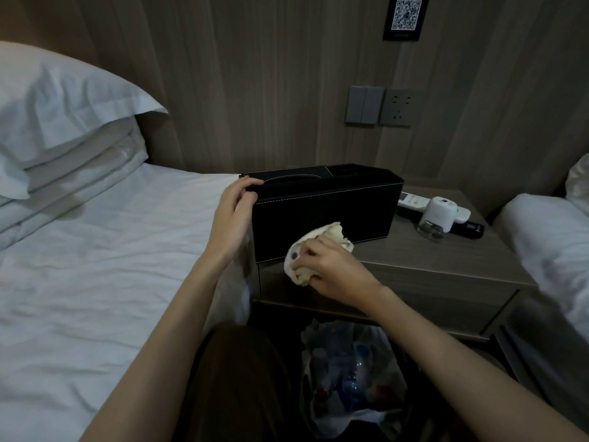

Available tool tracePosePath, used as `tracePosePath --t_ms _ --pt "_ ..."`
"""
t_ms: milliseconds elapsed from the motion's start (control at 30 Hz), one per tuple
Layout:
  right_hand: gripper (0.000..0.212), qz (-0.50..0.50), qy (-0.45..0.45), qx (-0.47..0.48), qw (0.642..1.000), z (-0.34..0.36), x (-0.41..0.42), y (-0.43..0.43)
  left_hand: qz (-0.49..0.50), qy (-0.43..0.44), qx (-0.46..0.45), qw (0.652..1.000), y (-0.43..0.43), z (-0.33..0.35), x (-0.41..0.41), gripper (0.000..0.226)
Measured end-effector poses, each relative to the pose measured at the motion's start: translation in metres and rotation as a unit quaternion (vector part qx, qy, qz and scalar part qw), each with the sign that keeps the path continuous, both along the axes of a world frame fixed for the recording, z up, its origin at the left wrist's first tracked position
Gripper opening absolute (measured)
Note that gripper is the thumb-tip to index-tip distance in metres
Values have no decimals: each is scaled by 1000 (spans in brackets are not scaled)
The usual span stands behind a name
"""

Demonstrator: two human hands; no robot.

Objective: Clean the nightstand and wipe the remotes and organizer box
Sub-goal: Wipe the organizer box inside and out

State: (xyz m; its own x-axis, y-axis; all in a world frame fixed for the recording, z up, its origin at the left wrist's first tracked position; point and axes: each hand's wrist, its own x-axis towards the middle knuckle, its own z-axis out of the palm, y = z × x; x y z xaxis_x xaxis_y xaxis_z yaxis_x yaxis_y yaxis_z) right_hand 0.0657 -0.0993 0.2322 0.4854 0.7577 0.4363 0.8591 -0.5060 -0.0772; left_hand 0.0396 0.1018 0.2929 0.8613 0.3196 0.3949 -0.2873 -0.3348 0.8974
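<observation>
Cloth on the front of the organizer box, both hands busy

From my feed: left hand [231, 215] has its fingers curled over the top left corner of the black organizer box [325, 215], which stands at the left end of the table [430, 253], right next to the bed [95, 250]. Right hand [331, 266] clutches a bunched cream cloth [318, 247] against the box's lower front. The box top has a slotted lid on the left and an open compartment on the right, too dark to see into. A white remote [414, 200], a black remote [468, 229] and a small white-capped jar [438, 215] sit beside it. Below, a white trash bag [318, 419] holds plastic bottles.
</observation>
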Motion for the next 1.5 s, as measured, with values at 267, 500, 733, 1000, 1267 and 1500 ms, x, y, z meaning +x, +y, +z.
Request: tracePosePath --t_ms 267,500,733,1000,1267,1500 --pt "24 -93 -104 173 975 43 -6 -45 115 -132 330 927 -57 0 -1 25" --pt "30 -121 -136 177 967 45 -5 -62 111 -125 374 912 -58 -12 9 37" --pt "48 -97 -106 171 975 54 -6 -22 41 -113 339 933 -30 -2 10 40" --pt "55 -69 -113 136 982 40 13 21 8 -86 255 963 1 9 14 31" --pt "51 -31 -7 -93 995 -17 6 21 31 -97 254 962 -4 8 13 26" --pt "55 11 -72 10 997 11 -10 -6 34 -94 250 963 -4 8 13 24"
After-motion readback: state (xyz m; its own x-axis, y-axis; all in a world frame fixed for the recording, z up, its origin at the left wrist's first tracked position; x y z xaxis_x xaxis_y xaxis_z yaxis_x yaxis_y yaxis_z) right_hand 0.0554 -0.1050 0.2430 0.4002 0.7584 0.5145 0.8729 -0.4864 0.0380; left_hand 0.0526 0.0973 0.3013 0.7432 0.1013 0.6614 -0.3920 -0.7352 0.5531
